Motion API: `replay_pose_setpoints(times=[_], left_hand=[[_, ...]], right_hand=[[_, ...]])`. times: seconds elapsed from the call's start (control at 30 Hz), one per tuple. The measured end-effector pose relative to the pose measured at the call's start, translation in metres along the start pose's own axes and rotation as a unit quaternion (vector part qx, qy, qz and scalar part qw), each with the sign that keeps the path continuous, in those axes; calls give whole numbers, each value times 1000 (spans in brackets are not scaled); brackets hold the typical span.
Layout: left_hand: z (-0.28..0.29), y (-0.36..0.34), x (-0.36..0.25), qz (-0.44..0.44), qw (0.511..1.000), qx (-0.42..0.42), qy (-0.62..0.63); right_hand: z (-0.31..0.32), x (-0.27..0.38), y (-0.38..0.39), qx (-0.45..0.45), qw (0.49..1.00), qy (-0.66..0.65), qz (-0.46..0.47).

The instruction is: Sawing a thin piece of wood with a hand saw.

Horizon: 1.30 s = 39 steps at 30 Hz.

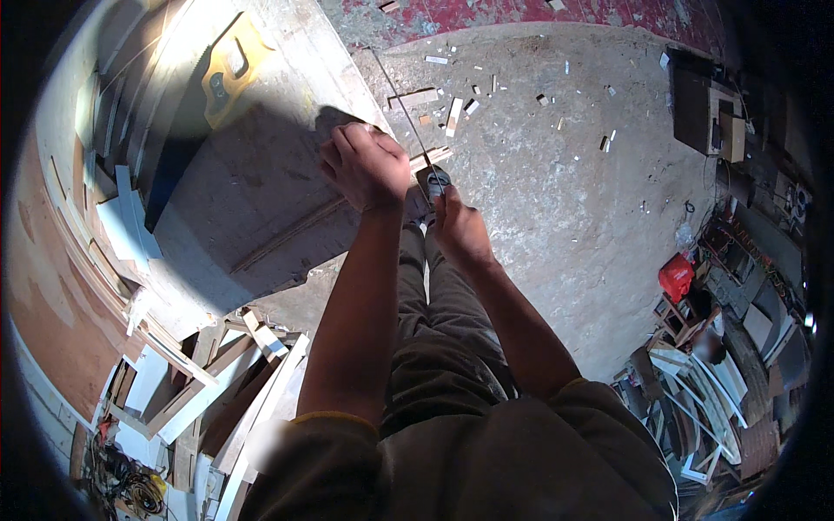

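Observation:
My right hand [460, 227] is wrapped round the handle end of a saw, whose long thin blade [401, 102] appears edge-on and slants away to the far left. Most of its handle is hidden in my fist. The blade crosses a narrow wood strip [432, 158] jutting past the edge of the wooden workbench [300, 169]. My left hand [365, 165] is closed above the bench edge, left of the blade, its fingertips hidden underneath. A wood strip [291, 233] lies on the bench towards my left forearm; whether both are one piece is hidden.
A handsaw with a yellow handle [233, 69] lies on the bench at the far left. Small offcuts [454, 117] are scattered over the concrete floor [556, 217]. Piled boards [213, 382] stand at the near left; more scraps [695, 391] and a red bag [676, 276] are at right.

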State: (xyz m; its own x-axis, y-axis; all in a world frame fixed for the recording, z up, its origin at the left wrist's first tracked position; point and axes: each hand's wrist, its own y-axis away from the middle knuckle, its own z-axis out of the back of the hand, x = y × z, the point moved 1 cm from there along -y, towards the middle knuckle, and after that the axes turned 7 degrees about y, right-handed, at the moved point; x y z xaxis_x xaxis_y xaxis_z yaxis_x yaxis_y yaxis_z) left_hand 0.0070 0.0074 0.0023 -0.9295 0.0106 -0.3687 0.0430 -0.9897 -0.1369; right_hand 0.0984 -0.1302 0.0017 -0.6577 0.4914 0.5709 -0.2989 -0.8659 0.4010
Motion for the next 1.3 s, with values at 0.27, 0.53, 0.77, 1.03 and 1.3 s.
replay_pose_setpoints(times=[0.27,0.53,0.77,1.03,1.3], left_hand=[[-3,0,3,-12,1000,-4,5],[-6,2,3,-10,1000,-3,-10],[-4,-5,-4,-16,1000,-12,-3],[-4,0,5,-3,1000,-3,-9],[0,-2,5,-22,1000,-12,-9]], right_hand=[[0,-8,-3,35,999,17,2],[5,8,-22,46,998,-4,-40],[3,2,-36,30,999,-10,-6],[1,0,-3,44,999,2,-26],[25,8,-20,61,998,-30,10]])
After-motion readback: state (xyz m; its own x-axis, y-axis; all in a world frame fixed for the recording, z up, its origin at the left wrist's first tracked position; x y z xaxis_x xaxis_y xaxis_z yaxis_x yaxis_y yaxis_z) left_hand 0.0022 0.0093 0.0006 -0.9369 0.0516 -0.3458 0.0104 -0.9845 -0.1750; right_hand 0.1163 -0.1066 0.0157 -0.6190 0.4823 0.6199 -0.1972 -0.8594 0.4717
